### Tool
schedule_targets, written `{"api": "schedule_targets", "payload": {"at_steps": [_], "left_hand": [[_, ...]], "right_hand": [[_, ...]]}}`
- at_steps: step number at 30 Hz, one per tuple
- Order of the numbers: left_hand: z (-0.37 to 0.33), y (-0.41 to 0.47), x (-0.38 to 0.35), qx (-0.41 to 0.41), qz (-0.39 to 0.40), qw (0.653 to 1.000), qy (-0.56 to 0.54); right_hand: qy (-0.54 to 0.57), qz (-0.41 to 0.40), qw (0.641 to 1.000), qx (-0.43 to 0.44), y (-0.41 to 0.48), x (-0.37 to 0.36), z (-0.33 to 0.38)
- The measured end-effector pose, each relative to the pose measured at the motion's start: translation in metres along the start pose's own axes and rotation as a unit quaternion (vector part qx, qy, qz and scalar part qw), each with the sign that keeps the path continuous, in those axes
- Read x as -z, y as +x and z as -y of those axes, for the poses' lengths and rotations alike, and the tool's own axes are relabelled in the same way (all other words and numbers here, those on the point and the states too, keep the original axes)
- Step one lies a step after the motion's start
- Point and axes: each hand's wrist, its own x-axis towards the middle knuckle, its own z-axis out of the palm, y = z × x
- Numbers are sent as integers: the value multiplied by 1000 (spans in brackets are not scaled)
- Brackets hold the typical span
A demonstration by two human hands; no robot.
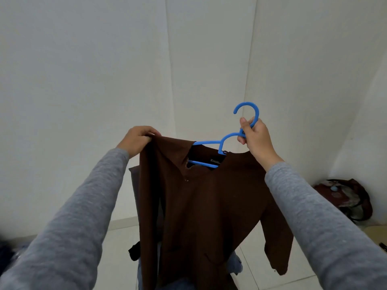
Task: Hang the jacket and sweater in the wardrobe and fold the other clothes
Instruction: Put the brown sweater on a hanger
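Sweater [199, 195], brown, hangs mid-frame, half on a blue hanger [247, 104]. Right hand [254, 137], at 1 o'clock of the sweater, has fingers curled tight round the hanger neck just under the hook. Left hand [138, 137], at 11 o'clock, pinches the shoulder edge of the sweater, bunched in the closed fingers. The hanger's 3 o'clock arm is inside the fabric. The 9 o'clock arm shows bare across the neck opening, so that shoulder is not seated yet. Denim piece [235, 262] at 6 o'clock on the floor, patterned bag [345, 197] at 3 o'clock by the wall.

Progress looks early: still to do are finishing the hangering and hooking it in the wardrobe. No wardrobe, rail or jacket in view. Folding looks undone.
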Motion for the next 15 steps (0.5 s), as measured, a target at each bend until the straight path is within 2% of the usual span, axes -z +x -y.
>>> {"api": "schedule_targets", "payload": {"at_steps": [3, 5, 7, 12, 15], "left_hand": [[-6, -7, -18, 14, 23, 999, 47], [-7, -15, -31, -8, 74, 994, 82], [-5, -23, -41, -35, 98, 992, 67], [-2, -35, -53, -52, -11, 996, -75], [-1, -34, -56, -46, -10, 997, -63]], "right_hand": [[29, -30, 999, 5, 2, 0, 7], [44, -44, 998, -3, 3, -2, 11], [53, -47, 997, -10, 4, -2, 13], [70, -69, 995, -25, 7, 6, 15], [82, -91, 992, -34, 5, 9, 17]]}}
